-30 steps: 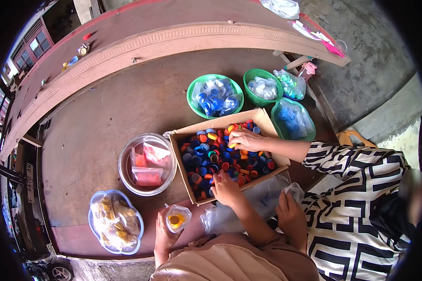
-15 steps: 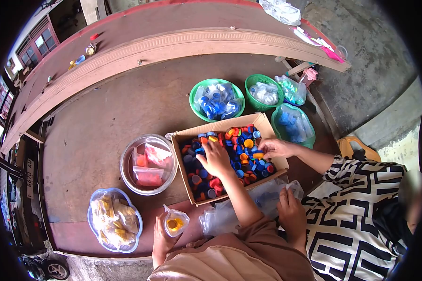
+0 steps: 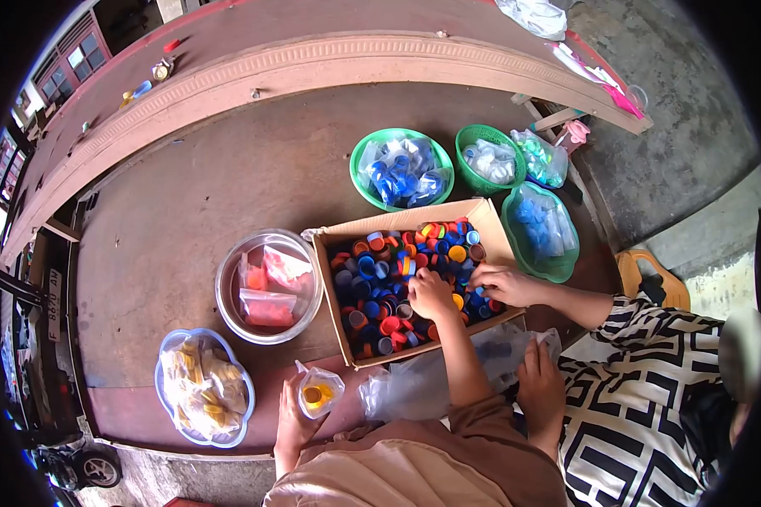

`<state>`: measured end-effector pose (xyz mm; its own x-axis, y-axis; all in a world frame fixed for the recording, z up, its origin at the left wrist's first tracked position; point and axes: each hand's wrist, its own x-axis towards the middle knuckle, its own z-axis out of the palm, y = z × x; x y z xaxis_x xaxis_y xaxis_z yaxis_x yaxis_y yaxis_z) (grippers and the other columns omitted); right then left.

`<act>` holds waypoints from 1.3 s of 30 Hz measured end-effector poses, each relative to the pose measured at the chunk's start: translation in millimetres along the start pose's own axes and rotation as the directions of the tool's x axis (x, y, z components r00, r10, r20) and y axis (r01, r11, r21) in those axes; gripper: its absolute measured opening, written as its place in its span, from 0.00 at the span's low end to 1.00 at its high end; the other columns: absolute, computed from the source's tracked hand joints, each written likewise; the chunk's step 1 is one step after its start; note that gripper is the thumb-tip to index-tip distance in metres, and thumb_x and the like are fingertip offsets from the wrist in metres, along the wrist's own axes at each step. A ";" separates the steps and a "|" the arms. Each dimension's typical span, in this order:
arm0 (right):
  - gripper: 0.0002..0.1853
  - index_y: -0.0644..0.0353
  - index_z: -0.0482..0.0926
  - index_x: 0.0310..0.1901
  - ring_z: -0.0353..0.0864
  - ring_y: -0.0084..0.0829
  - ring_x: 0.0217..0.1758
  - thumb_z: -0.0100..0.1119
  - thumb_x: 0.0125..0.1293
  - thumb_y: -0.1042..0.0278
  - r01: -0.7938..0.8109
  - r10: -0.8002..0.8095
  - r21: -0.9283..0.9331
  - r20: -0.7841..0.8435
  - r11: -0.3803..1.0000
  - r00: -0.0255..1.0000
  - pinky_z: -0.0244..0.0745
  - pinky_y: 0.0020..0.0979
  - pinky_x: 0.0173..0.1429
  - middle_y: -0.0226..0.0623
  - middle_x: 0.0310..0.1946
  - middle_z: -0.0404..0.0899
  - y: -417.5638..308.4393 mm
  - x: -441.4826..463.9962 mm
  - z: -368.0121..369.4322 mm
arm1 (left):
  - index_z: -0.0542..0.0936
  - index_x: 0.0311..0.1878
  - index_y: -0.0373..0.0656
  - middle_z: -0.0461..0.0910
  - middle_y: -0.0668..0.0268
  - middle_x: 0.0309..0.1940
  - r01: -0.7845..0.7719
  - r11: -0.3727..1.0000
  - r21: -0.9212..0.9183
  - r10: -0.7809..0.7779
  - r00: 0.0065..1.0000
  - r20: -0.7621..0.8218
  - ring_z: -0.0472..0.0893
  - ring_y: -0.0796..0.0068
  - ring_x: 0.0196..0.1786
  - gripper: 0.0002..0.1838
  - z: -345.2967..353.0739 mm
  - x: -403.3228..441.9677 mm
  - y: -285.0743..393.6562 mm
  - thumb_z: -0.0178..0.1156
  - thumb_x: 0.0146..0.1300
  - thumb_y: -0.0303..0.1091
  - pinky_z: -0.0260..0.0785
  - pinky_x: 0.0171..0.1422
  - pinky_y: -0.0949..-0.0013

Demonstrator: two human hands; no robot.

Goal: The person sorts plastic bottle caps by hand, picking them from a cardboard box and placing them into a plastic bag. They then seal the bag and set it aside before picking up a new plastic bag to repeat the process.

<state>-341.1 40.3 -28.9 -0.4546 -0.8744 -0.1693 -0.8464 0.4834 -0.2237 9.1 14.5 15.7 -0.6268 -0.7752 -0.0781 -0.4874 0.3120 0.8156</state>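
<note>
A small clear plastic bag (image 3: 333, 391) with yellow bottle caps (image 3: 316, 395) in it is held open by my left hand (image 3: 292, 422), near the table's front edge. My right hand (image 3: 432, 296) reaches into a cardboard box (image 3: 359, 226) of mixed bottle caps (image 3: 372, 291), mostly blue, red and orange. Its fingers are curled down among the caps; what they pinch, if anything, is hidden. Just to the right, a co-worker's hand (image 3: 511, 286) is also in the box. The co-worker's other hand (image 3: 541, 389) grips a clear plastic bag (image 3: 552, 340).
A metal bowl (image 3: 221, 300) with bags of red caps stands left of the box. A blue basket (image 3: 162, 397) holds bagged yellow caps. Behind are green baskets (image 3: 357, 173) (image 3: 500, 135) with bagged caps. Clear plastic sheeting (image 3: 414, 389) lies before the box.
My right hand has moved right and down across the box, from its left-centre to near the co-worker's hand. My left hand still holds the bag. The view has shifted slightly.
</note>
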 end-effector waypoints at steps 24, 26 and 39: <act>0.20 0.56 0.75 0.46 0.56 0.51 0.65 0.61 0.48 0.71 0.093 -0.094 -0.076 -0.013 0.993 0.995 0.69 0.55 0.53 0.44 0.60 0.56 -104.3 56.9 4.8 | 0.63 0.58 0.39 0.69 0.54 0.48 -0.019 1.000 -0.006 0.019 1.000 -0.006 0.71 0.50 0.50 0.42 -4.0 9.4 -0.5 0.72 0.36 0.29 0.64 0.55 0.55; 0.18 0.56 0.76 0.43 0.59 0.52 0.63 0.62 0.47 0.71 0.086 -0.087 -0.055 -0.029 0.995 0.996 0.72 0.52 0.49 0.44 0.58 0.58 -99.4 55.6 5.2 | 0.63 0.58 0.39 0.69 0.54 0.48 -0.020 1.000 0.007 0.020 1.000 0.010 0.71 0.50 0.50 0.42 -4.9 10.6 0.9 0.72 0.36 0.28 0.64 0.55 0.56; 0.13 0.49 0.80 0.33 0.66 0.43 0.54 0.66 0.41 0.71 -0.158 0.148 -0.101 -0.106 0.982 0.983 0.75 0.42 0.43 0.32 0.44 0.69 2.5 14.8 -16.6 | 0.63 0.58 0.39 0.69 0.53 0.49 -0.044 0.999 -0.001 0.044 0.999 -0.014 0.71 0.49 0.50 0.42 -7.1 7.6 -6.7 0.71 0.35 0.28 0.64 0.55 0.55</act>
<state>-354.6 27.8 -16.1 -0.6013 -0.7930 -0.0982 -0.7873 0.6090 -0.0962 11.9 2.6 13.8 -0.6392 -0.7683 -0.0347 -0.4587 0.3447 0.8190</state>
